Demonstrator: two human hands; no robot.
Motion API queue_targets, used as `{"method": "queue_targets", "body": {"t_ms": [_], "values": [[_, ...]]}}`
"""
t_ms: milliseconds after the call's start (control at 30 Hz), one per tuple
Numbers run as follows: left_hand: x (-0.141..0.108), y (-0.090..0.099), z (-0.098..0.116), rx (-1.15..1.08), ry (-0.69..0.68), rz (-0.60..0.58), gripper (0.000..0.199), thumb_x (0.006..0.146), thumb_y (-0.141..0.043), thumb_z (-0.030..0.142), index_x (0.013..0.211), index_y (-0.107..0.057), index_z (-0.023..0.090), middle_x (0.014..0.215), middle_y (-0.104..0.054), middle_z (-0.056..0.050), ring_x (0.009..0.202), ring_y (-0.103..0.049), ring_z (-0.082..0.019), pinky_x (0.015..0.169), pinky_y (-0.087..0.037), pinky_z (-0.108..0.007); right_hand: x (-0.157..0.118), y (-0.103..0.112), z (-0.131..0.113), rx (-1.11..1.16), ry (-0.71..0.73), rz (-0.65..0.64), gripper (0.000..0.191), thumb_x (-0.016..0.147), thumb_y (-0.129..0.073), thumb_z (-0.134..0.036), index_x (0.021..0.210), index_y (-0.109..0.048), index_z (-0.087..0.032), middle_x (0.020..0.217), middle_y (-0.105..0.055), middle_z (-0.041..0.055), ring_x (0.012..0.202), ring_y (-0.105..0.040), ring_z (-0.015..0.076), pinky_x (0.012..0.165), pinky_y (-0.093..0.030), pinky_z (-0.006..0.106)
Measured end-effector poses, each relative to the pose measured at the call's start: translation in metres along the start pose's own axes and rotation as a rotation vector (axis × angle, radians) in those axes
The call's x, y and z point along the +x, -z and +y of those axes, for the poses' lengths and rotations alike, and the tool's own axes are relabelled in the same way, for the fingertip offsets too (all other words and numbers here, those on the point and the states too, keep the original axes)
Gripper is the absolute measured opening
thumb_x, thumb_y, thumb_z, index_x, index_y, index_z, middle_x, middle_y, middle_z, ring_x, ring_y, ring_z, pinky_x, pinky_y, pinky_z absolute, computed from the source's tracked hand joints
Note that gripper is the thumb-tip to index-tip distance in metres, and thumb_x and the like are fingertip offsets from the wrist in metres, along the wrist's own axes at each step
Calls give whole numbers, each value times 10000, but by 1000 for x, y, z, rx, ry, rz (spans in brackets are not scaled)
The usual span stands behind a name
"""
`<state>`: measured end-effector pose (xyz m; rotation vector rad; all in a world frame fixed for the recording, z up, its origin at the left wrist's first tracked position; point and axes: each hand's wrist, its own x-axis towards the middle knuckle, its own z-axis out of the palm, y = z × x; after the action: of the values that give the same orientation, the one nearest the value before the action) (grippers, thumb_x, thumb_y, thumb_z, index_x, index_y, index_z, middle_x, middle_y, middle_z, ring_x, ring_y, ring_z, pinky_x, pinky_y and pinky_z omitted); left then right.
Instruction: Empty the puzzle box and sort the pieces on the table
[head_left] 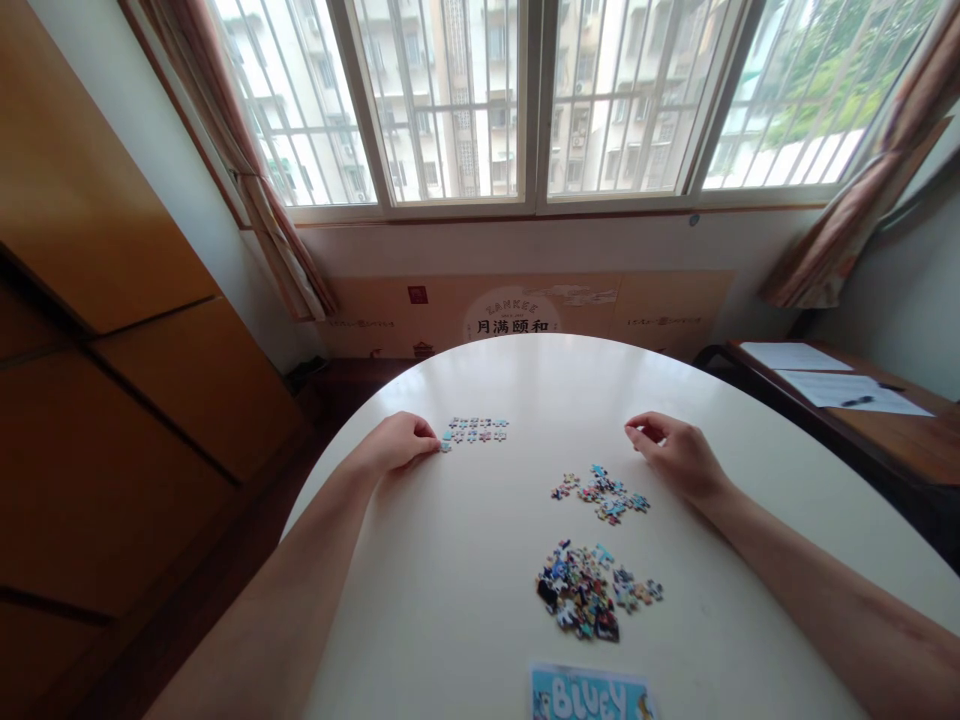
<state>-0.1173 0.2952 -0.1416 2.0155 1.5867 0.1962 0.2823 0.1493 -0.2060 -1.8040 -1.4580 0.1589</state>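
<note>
Near the left side of the white round table, my left hand (405, 440) has its thumb and forefinger closed on a small light-blue jigsaw piece (445, 447). That piece is at the left end of two short rows of jigsaw pieces (480, 430). My right hand (671, 450) is farther right, its fingers curled and the thumb and fingertip pinched together; whether anything sits between them is too small to make out. Below and left of it lies a loose, scattered group of jigsaw pieces (611, 493). Closer to me is a denser heap of mixed-colour pieces (577, 590).
A blue box or card lettered "BLUEY" (592, 692) is at the bottom edge of view. Beyond the round table (442, 600) stand a printed cardboard panel (660, 300) and barred windows. Papers (847, 390) and a pen lie on a wooden side table at right; a wooden cabinet (112, 450) is left.
</note>
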Motion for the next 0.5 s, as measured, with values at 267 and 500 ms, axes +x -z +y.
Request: {"method": "queue_targets", "body": {"t_ms": [267, 500], "values": [[1, -1, 0, -24, 8, 20, 180, 745, -679, 323, 834, -722, 173, 631, -634, -12, 441, -483, -116, 430, -359, -226, 0, 1, 0, 7, -2, -14, 353, 841, -567, -496, 913, -729, -190, 720, -680, 24, 655, -604, 146, 680, -443, 261], [1, -2, -2, -37, -32, -3, 226, 718, -702, 355, 853, -718, 174, 668, -629, -6, 422, -471, -102, 411, -349, -225, 0, 2, -4, 14, -2, -21, 377, 842, -554, -507, 914, -727, -180, 703, -674, 29, 630, -594, 142, 667, -443, 262]]}}
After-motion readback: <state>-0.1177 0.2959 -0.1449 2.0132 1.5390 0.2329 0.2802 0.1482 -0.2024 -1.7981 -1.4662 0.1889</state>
